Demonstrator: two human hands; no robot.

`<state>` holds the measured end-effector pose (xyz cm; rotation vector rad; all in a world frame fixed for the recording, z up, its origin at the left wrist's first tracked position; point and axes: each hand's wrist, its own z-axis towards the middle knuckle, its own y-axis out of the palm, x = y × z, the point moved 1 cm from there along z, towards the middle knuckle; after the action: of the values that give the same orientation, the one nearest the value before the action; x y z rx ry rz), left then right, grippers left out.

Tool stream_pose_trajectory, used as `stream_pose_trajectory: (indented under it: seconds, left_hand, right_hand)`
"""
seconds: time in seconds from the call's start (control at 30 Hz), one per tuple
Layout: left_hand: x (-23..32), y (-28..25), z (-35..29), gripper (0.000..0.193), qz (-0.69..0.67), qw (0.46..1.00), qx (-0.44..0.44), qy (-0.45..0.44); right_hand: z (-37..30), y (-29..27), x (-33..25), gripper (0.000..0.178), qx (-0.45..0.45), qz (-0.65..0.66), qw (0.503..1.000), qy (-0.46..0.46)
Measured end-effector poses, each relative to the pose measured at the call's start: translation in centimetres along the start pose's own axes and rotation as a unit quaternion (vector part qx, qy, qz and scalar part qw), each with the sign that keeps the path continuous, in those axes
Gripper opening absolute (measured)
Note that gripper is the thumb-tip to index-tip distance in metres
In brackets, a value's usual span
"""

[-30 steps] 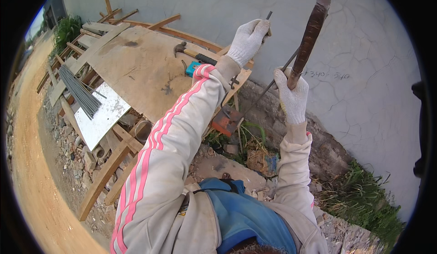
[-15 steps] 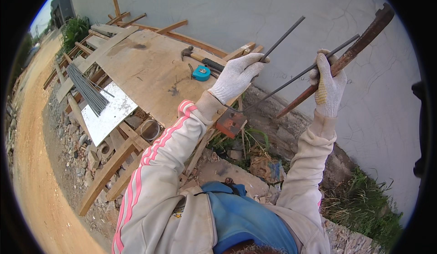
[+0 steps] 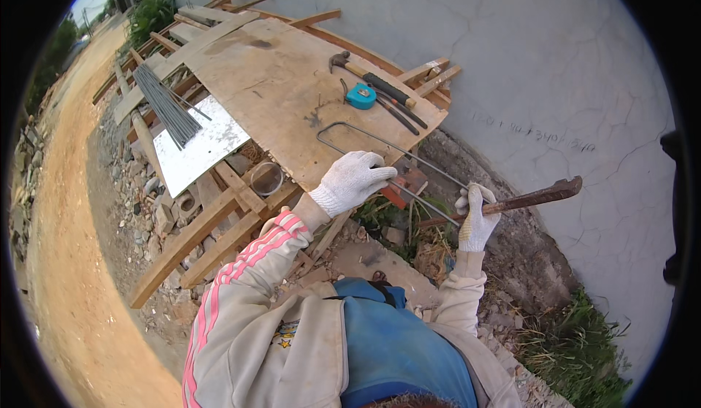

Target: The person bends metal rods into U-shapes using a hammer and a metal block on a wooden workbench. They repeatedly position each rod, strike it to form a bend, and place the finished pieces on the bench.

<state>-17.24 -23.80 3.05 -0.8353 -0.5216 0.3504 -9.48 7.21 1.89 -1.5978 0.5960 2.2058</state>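
My left hand (image 3: 352, 181) in a white knit glove is closed round one leg of a bent steel rod (image 3: 409, 155). The thin grey rod forms a long narrow U, its rounded end over the plywood worktop (image 3: 270, 90). In my gloved right hand (image 3: 476, 218), a rusty steel bar (image 3: 540, 196) with a notched end points right. The rod's free ends reach that hand; whether its fingers grip them too I cannot tell. On the worktop beyond lie a claw hammer (image 3: 365, 77), a teal tape measure (image 3: 361, 96) and a dark-handled pincer-like tool (image 3: 400, 111).
Left of the plywood, a bundle of straight steel rods (image 3: 164, 105) rests partly on a white board (image 3: 197, 145). Timber beams (image 3: 186, 251) stick out toward me. A cracked grey wall (image 3: 511, 57) stands along the right, with weeds (image 3: 577, 342) and rubble below.
Both hands have come down and nearer to me. The rod now shows as a U with its bend over the worktop. The rusty bar has swung from steeply raised to nearly level.
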Motion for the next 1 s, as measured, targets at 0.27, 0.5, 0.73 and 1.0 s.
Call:
stream_pose_trajectory:
  seconds: [0.27, 0.5, 0.73, 1.0]
  left_hand:
    - [-6.7, 2.2, -1.3, 0.057, 0.038, 0.970, 0.042, -0.237]
    - [-11.2, 6.1, 2.4, 0.078, 0.226, 0.932, -0.036, -0.283]
    - [-12.8, 4.7, 3.6, 0.072, 0.137, 0.928, -0.059, -0.343]
    - [-13.3, 6.7, 2.9, 0.091, 0.238, 0.920, 0.032, -0.309]
  right_hand:
    - [-3.4, -0.8, 7.5, 0.024, 0.060, 0.002, 0.994, 0.095]
    - [-4.5, 1.8, 11.7, 0.026, 0.054, 0.083, 0.982, 0.160]
    - [-7.5, 1.7, 12.4, 0.028, 0.030, 0.003, 0.974, 0.224]
    - [-12.2, -3.6, 11.9, 0.025, -0.027, -0.191, 0.960, 0.202]
